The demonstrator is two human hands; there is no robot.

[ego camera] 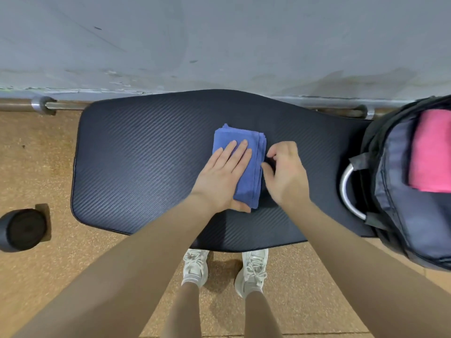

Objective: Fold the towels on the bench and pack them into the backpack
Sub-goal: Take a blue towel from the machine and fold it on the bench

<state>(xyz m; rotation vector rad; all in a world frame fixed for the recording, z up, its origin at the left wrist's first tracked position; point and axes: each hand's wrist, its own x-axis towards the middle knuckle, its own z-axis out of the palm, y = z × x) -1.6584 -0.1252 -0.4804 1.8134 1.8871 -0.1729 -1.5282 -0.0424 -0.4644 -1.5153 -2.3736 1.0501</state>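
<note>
Lying in the middle of the frame on the dark bench, the blue towel is already folded small. The left hand presses flat on it, fingers straight and close together. The right hand is curled just beside its right edge; I cannot tell if it pinches anything. At the right edge, the open backpack already holds a pink towel. The blue one still needs packing, I think.

Blue towel, ribbed black bench (pink towel, seemingly, in backpack).
</note>
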